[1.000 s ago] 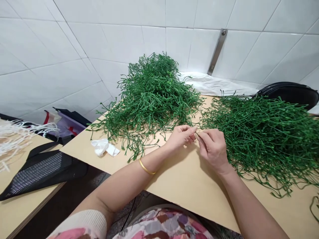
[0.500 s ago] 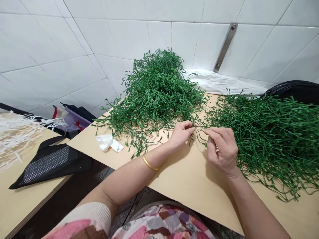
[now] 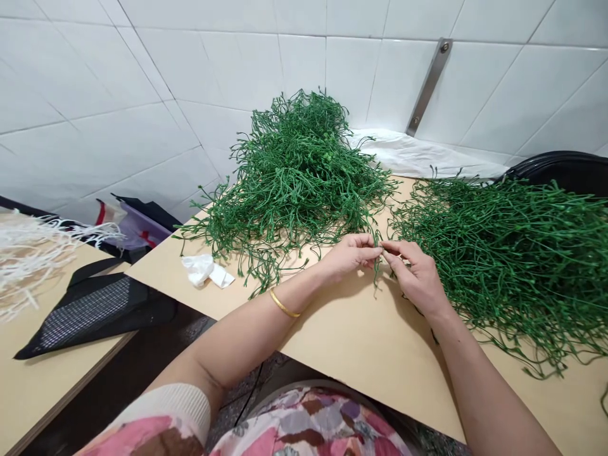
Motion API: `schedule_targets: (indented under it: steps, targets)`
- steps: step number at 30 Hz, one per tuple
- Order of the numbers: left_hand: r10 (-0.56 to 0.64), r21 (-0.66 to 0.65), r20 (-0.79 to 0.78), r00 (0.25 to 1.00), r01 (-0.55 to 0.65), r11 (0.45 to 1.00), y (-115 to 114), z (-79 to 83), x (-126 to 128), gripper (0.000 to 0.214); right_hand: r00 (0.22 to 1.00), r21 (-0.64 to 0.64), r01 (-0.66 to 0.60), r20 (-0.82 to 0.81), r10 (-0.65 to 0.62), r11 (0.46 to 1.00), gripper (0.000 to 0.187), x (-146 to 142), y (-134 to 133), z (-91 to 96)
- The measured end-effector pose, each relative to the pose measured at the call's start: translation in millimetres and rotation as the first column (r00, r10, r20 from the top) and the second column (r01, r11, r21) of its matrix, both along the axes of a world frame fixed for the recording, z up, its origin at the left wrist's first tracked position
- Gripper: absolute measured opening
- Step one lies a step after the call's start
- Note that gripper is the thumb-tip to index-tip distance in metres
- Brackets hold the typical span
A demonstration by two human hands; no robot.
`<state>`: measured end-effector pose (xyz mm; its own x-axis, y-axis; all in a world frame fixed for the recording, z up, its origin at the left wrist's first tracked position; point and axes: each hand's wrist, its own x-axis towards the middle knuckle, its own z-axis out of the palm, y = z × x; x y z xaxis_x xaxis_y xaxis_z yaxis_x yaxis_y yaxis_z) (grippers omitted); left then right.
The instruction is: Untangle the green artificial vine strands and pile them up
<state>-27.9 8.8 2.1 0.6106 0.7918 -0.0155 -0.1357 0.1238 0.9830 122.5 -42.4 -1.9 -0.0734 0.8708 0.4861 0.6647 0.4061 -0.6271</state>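
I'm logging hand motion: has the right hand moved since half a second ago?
Yes: the right hand moved left, towards the left hand, judged against the wall bracket.

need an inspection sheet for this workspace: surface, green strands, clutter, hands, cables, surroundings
Surface: tan tabletop, against the wall
Job's things: left green heap and right green heap
Clutter: crumpled white piece near the table's left edge
Hands: left hand pinches a green strand; right hand close against it, its hold unclear
Cables: nothing seen
Surroundings: white tiled wall with metal bracket; black mesh bag and white strands on another table
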Motion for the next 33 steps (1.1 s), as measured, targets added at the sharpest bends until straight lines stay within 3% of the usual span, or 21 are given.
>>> schedule_targets:
  steps: [3,5,10,14,17,19,22,25,27,33]
  targets:
    - [0.013,0.045,-0.053,0.999,-0.011,0.999,-0.3,-1.4,0.5,0.011,0.999,-0.026,-0.021,0.023,0.022,0.999,0.022,3.5,-0.2,-0.5]
    - [0.065,0.119,-0.106,0.992,-0.052,0.992,-0.6,-2.4,1.1,0.012,0.985,0.022,0.004,0.173,-0.008,1.0,0.022,3.6,-0.4,-2.3]
    - [0.086,0.234,-0.203,0.975,-0.037,0.972,-0.7,-3.6,2.8,0.013,0.817,0.215,0.061,0.55,-0.173,0.975,0.021,-3.5,-2.3,-4.1]
    - [0.217,0.33,-0.268,0.939,-0.122,0.936,-2.0,-4.8,4.6,0.018,0.753,0.25,0.053,0.627,-0.203,0.967,0.017,-9.1,-2.9,-3.2]
    - [0.256,0.369,-0.272,0.928,-0.145,0.918,-2.0,-5.0,4.5,0.02,0.775,0.206,0.071,0.605,-0.185,0.976,0.015,-8.9,-0.7,-6.0]
    - [0.181,0.281,-0.245,0.952,-0.108,0.953,-1.0,-4.8,3.4,0.019,0.832,0.162,0.079,0.533,-0.155,0.984,0.015,-6.9,1.7,-9.5]
    - [0.039,0.026,-0.113,0.993,-0.036,0.999,1.3,-5.4,2.4,0.014,0.886,0.135,0.062,0.449,-0.117,0.989,0.019,-3.7,4.8,-14.1]
    - [0.015,-0.212,0.005,1.0,-0.013,0.977,2.8,-7.5,3.3,0.01,0.862,0.175,0.034,0.493,-0.118,0.984,0.023,-4.1,5.5,-15.3]
    - [0.028,-0.267,0.028,0.999,-0.02,0.963,2.6,-8.5,4.7,0.011,0.846,0.196,0.018,0.519,-0.119,0.98,0.024,-6.0,5.1,-14.7]
    - [0.016,-0.262,0.116,0.993,0.015,0.965,-3.3,-6.4,7.5,0.01,0.884,0.183,0.062,0.445,-0.139,0.981,0.024,-8.0,5.2,-13.4]
